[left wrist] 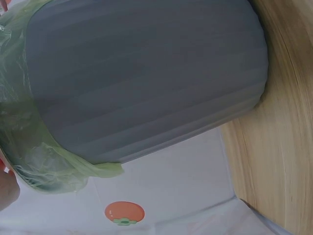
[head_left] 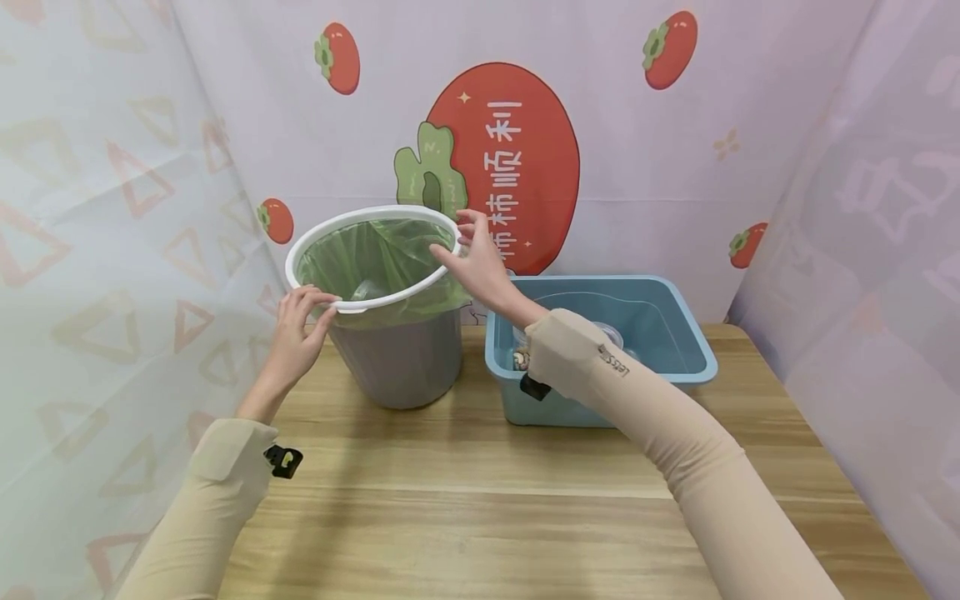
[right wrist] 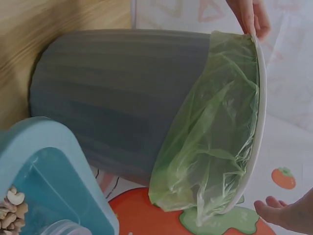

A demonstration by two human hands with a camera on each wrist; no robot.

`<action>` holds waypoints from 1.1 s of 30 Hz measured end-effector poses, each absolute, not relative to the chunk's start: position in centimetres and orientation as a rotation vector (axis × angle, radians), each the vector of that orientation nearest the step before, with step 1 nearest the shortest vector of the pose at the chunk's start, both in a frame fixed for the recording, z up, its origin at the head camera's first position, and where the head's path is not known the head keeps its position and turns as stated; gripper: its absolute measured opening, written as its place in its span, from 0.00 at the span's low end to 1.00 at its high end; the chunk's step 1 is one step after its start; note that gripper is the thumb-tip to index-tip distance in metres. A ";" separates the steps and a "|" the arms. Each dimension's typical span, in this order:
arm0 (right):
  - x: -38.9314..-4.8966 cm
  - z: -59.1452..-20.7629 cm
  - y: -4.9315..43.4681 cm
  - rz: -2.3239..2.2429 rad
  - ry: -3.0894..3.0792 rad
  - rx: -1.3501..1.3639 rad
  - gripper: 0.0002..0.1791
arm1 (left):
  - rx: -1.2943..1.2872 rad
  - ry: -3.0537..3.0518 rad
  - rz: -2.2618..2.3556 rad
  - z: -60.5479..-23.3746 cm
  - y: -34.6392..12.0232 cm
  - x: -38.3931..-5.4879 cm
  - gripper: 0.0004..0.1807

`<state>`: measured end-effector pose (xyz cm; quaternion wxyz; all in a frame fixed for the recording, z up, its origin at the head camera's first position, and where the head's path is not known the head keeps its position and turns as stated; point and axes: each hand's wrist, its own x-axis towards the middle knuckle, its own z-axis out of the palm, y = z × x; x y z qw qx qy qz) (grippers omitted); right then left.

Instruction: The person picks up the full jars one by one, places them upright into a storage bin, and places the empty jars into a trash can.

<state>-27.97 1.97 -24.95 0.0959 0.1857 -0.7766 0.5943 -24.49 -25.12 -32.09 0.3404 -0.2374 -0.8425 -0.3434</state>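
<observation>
A grey ribbed trash can [head_left: 397,358] stands on the table, lined with a thin green plastic bag [right wrist: 205,152] folded over its outside. A white ring rim [head_left: 318,237] goes around its mouth. At the front left, my left hand [head_left: 296,337] pinches the ring between fingers and thumb; the right wrist view also shows this grip. My right hand [head_left: 480,262] is at the rim's right side, thumb and fingers spread. In the right wrist view its fingertips [right wrist: 270,201] appear slightly apart from the ring. Something clear lies inside the bag, hard to make out.
A blue plastic bin [head_left: 600,408] stands right of the can, partly behind my right forearm. Inside are clear containers and a pile of nuts [right wrist: 13,210]. Printed cloth walls [head_left: 637,167] surround the wooden table [head_left: 465,517] at the back and sides.
</observation>
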 end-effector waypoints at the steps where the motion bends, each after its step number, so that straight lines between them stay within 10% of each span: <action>1: -27.7 -25.1 2.2 1.761 -2.305 0.564 0.33 | -0.617 -2.192 -0.895 -32.1 -25.1 -24.5 0.08; 33: -19.0 -33.3 13.8 1.067 -2.280 0.854 0.21 | -0.342 -2.087 -1.033 -32.9 -21.1 -20.1 0.20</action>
